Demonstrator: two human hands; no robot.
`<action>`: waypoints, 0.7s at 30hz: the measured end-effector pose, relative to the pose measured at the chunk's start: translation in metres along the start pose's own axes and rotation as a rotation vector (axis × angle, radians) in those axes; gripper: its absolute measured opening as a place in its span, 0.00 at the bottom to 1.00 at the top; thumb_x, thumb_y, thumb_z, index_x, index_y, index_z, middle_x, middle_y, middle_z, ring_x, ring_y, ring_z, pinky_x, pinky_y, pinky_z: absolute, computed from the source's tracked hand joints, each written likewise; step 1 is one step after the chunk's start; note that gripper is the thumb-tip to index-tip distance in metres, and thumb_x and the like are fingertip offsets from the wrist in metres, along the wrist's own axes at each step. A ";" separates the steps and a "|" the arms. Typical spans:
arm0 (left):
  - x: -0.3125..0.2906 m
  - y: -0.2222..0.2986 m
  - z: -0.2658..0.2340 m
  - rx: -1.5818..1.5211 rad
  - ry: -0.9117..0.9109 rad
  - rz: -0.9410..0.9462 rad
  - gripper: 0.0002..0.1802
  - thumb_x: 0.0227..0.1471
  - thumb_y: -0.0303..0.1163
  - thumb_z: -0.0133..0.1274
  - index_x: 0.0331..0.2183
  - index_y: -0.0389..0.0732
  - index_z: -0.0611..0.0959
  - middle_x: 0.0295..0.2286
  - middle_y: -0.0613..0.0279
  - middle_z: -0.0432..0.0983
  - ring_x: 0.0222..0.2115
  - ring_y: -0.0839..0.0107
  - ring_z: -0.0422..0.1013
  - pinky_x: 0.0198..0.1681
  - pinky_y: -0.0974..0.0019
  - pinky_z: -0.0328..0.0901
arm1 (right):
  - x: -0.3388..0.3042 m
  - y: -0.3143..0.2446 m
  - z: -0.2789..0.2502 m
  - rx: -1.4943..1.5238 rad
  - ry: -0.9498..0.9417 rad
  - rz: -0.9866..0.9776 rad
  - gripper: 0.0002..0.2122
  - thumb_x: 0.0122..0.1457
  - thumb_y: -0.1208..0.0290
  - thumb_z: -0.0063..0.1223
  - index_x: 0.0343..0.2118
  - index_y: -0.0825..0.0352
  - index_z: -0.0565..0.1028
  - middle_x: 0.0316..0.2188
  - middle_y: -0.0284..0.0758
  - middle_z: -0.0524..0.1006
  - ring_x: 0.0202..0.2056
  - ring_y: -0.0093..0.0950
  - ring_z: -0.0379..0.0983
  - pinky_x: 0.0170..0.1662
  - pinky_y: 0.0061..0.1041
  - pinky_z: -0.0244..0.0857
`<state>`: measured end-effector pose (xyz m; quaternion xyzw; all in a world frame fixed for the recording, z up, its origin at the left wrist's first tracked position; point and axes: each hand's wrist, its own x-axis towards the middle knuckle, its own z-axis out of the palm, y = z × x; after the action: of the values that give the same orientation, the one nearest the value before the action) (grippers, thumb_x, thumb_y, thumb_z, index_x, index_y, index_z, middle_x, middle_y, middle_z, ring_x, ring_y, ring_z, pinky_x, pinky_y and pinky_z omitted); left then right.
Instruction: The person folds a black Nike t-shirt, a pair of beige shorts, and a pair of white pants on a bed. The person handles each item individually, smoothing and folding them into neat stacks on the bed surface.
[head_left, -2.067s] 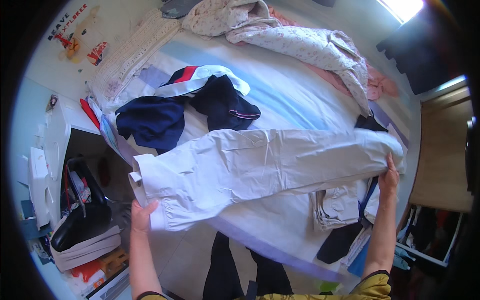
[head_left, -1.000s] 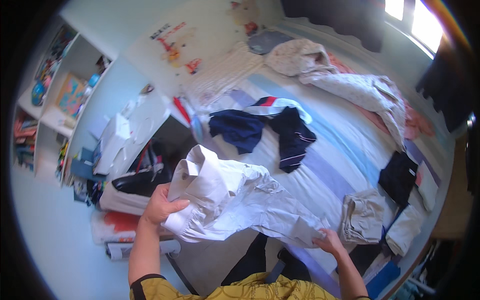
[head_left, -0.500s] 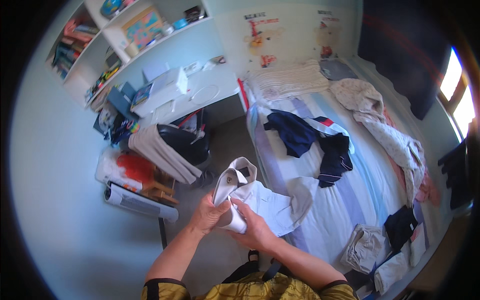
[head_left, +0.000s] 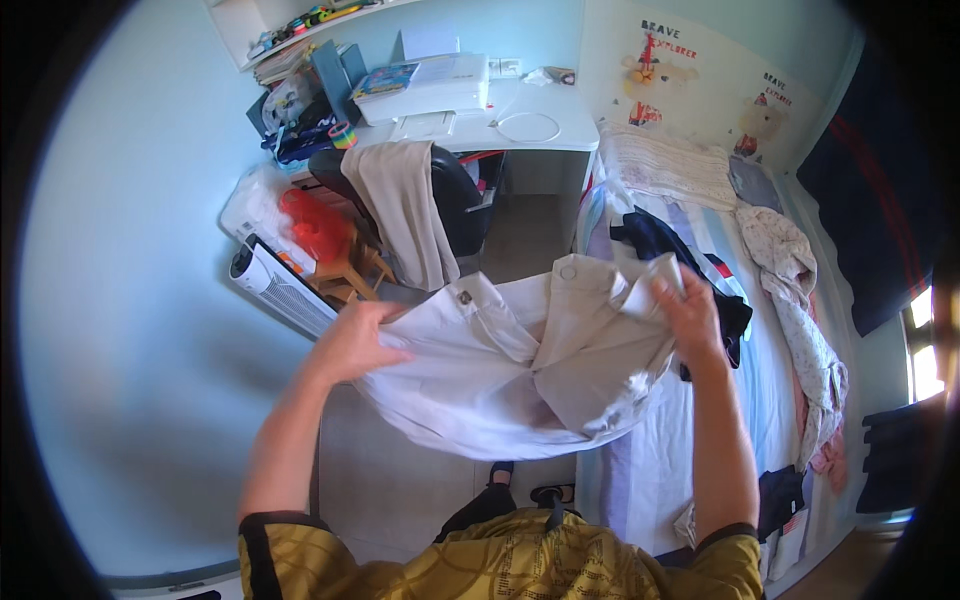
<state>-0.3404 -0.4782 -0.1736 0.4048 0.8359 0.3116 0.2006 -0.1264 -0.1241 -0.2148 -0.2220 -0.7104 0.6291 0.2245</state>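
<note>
Grasps pale trousers [head_left: 500, 385] by the waistband with left hand [head_left: 348, 342] and right hand [head_left: 695, 318], nearer than the chair [head_left: 458, 200].

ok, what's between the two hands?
Pale trousers, spread from the left hand to the right hand; shows in the head view.

Top [head_left: 500, 565]: mustard-yellow, dark print | Sleeves [head_left: 300, 550]: short, black-edged | Strap [head_left: 556, 517]: dark, front centre | Trousers [head_left: 482, 510]: black | Shoes [head_left: 502, 468]: dark | Left hand [head_left: 350, 345], right hand [head_left: 692, 318]: bare
</note>
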 end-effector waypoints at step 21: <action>-0.066 0.078 -0.150 0.779 0.378 -0.101 0.16 0.41 0.15 0.46 0.34 0.40 0.80 0.30 0.47 0.77 0.35 0.49 0.72 0.40 0.56 0.66 | 0.082 -0.159 0.073 -0.957 -0.125 -0.609 0.16 0.45 0.60 0.63 0.29 0.71 0.79 0.28 0.45 0.79 0.32 0.39 0.76 0.39 0.34 0.68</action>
<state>-0.3460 -0.5476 -0.0062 0.3448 0.9318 0.0313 -0.1088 -0.2409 -0.1510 -0.0613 -0.0465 -0.9600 0.1560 0.2276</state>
